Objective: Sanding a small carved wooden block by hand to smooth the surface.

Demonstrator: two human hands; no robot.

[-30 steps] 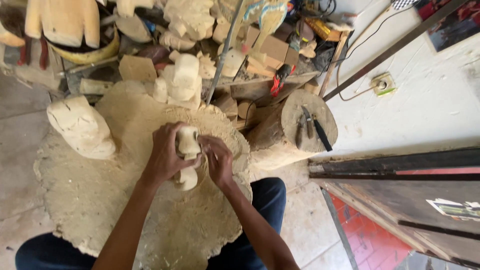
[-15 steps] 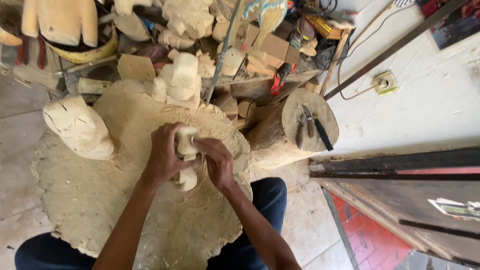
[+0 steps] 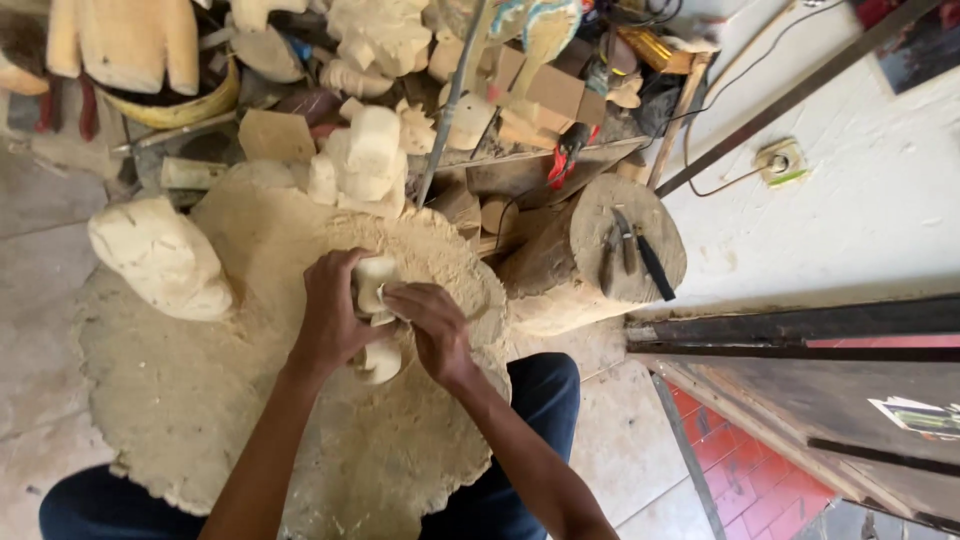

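Observation:
A small pale wooden carving is held upright over a heap of wood shavings. My left hand wraps around its left side and grips it. My right hand presses against the carving's right side with fingers closed; whatever tool it may hold is hidden under the fingers. The rounded lower end of the carving shows below both hands. My legs in dark blue trousers lie under the shavings.
A larger rough-cut pale wood figure lies on the shavings to the left. A log stump with chisels on top stands to the right. Several wood blanks and carvings crowd the far side. Dark planks lie at right.
My right hand has shifted slightly along the carving; the left hand keeps its grip. The carving stays in about the same place.

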